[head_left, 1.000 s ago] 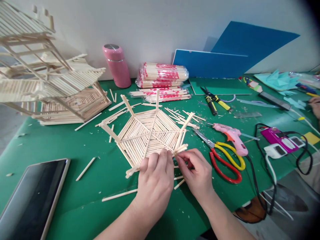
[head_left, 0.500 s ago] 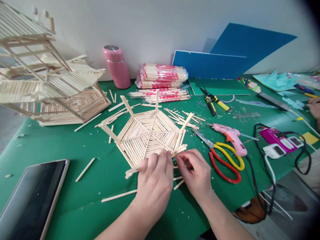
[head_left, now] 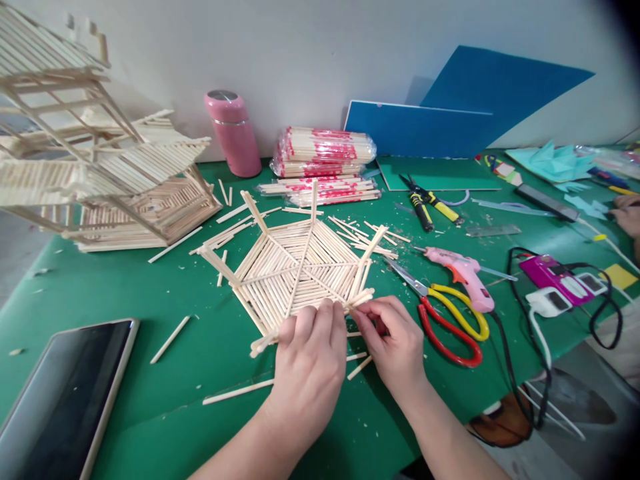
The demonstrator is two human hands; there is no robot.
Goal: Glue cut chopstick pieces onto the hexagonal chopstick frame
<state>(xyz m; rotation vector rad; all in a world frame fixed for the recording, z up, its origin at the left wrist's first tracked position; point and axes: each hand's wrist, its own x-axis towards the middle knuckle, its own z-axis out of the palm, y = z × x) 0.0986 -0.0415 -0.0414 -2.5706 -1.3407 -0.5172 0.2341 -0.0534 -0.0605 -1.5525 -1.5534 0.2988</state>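
A hexagonal panel of glued wooden sticks (head_left: pixel 295 267) lies on the green table (head_left: pixel 150 413) in front of me. My left hand (head_left: pixel 307 367) rests at its near edge, fingers curled and pressed on the sticks there. My right hand (head_left: pixel 395 343) pinches the near right corner of the panel, where several stick ends meet. Loose sticks (head_left: pixel 237 391) lie under and beside my hands.
Red and yellow scissors (head_left: pixel 447 320), a pink glue gun (head_left: pixel 463 273), pliers (head_left: pixel 425 203), a power strip with cables (head_left: pixel 560 293). Stick model tower (head_left: pixel 100 167) at left, pink bottle (head_left: pixel 234 133), packed sticks (head_left: pixel 323 153), tablet (head_left: pixel 65 393) at near left. Another person's hand (head_left: pixel 627 213) at right edge.
Almost nothing has moved. My right hand's fingers shifted slightly at the panel's near right corner; my left hand stays pressed on the near edge.
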